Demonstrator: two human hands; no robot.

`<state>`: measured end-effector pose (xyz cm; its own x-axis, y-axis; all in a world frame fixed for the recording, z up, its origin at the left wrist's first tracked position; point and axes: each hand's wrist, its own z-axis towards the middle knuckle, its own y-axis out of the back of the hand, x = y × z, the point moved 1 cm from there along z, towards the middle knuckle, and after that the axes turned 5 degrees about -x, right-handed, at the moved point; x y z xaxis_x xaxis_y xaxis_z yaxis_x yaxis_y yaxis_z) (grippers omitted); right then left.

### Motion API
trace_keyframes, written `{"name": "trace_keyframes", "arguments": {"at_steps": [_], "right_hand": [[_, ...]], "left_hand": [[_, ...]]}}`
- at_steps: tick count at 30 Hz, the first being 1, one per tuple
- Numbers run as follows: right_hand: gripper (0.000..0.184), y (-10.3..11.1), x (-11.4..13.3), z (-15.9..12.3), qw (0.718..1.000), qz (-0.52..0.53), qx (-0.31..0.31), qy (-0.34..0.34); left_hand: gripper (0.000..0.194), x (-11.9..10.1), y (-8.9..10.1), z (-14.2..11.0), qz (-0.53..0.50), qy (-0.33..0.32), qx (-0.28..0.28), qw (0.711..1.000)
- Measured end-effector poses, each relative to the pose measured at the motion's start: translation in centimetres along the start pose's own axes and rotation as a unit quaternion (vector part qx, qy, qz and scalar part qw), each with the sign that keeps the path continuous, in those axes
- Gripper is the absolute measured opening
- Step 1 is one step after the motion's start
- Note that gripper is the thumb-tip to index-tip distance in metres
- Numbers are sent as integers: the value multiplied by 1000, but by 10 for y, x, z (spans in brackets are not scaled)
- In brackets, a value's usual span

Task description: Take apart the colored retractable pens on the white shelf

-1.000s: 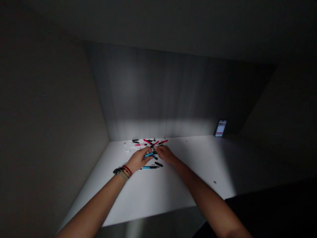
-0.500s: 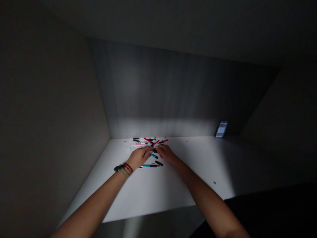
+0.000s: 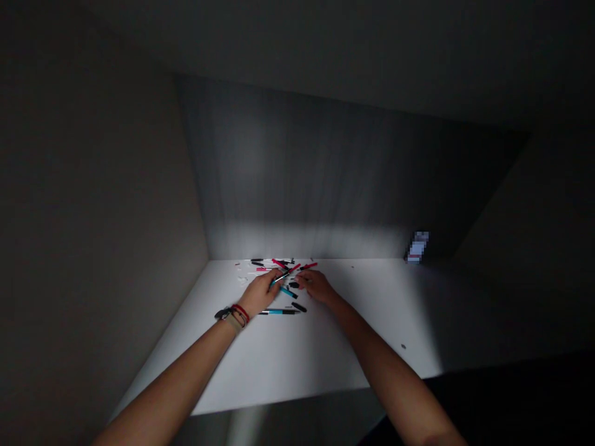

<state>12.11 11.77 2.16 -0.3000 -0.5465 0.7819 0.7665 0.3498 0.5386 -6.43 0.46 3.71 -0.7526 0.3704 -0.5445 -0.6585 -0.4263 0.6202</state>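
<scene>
Your left hand (image 3: 258, 294) pinches a blue pen (image 3: 279, 279) between thumb and fingers, its dark end slanting up and away, toward your right hand (image 3: 318, 287). That pen lies across the fingertips of the left hand, above the table (image 3: 260, 378). Your right hand is just beside it, palm down, fingers curled and drawn toward the thumb; you cannot tell from this view whether they grip anything. A small black piece (image 3: 294, 285) sits right at those right fingertips, in the gap between your two hands.

Just under the held pen, a blue barrel (image 3: 289, 292) with a dark end lies aslant on the table, close to your left thumb. Nearer to you, a second blue pen (image 3: 279, 311) lies crosswise, its left end partly hidden by your left hand, and a black cap (image 3: 299, 306) rests just beyond its right end. Past your fingers is a loose scatter: a red pen part (image 3: 308, 266) beyond the right hand, another red piece (image 3: 278, 264) beyond the left, and black pieces (image 3: 257, 260) near the wall (image 3: 297, 167). Well apart to your right, a phone (image 3: 417, 246) leans upright, its screen blurred.
</scene>
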Motion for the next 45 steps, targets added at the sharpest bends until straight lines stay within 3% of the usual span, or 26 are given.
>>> {"name": "trace_keyframes", "arguments": {"at_steps": [5, 9, 13, 17, 24, 27, 31, 36, 42, 45], "right_hand": [[31, 1, 1, 1, 998, -12, -9, 54], [42, -2, 4, 2, 999, 37, 16, 26], [63, -5, 7, 4, 980, 179, 41, -78], [61, -4, 8, 6, 959, 250, 21, -128], [55, -3, -4, 7, 978, 167, -28, -125], [58, -4, -5, 7, 974, 170, -19, -148], [63, -5, 0, 6, 959, 223, 9, -177], [63, -4, 4, 6, 943, 290, -11, -161], [55, -5, 5, 7, 977, 205, -11, -53], [48, -7, 5, 7, 980, 198, -1, -24]], "left_hand": [[22, 3, 1, 5, -32, -83, -89, 992], [15, 0, 7, 9, -76, -66, -144, 984], [17, -3, 8, 9, -171, 13, -128, 977], [23, -5, 4, 7, -215, 53, -98, 970], [26, -2, 1, 4, -227, 91, -87, 966], [26, -1, 2, 4, -245, 104, -89, 960], [27, 1, 3, 3, -180, 101, -116, 972], [30, 4, 5, 1, -94, 88, -115, 985], [42, 7, 7, 0, -55, 94, -100, 989], [46, 13, 8, 0, -32, 109, -115, 987]]}}
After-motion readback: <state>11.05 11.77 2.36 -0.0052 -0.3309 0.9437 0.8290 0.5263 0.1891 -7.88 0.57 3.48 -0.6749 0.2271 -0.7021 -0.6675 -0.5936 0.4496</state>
